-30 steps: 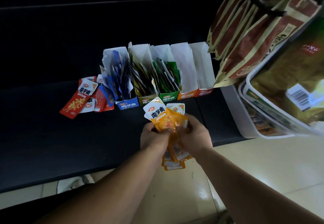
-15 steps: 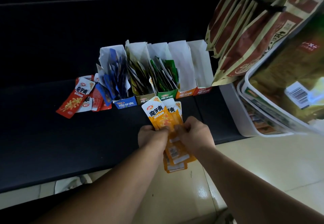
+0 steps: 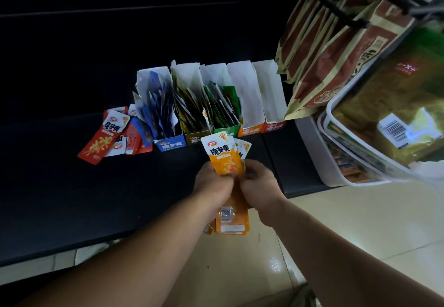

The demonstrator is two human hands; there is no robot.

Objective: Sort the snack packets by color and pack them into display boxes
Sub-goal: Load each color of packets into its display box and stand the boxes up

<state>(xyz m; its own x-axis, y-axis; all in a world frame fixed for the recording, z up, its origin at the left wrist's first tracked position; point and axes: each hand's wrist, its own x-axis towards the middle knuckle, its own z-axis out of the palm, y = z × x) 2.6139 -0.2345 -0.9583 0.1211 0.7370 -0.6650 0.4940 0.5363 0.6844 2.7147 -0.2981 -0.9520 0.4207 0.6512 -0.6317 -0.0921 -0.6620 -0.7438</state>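
Both hands, left hand [image 3: 212, 182] and right hand [image 3: 260, 185], grip a stack of glossy orange foil snack packets [image 3: 225, 160] just before the box row. Squaring the edges first should ease them into the empty orange-fronted white card display box [image 3: 245, 105]. Black desk [image 3: 72, 198], dim room, cream tiled floor [image 3: 360, 222].

Both hands have squared the fanned orange packets [image 3: 225, 160] into a tighter, more upright stack

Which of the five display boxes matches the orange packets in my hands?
The orange-fronted box, fourth from the left, between the green box and the red box. It looks empty.
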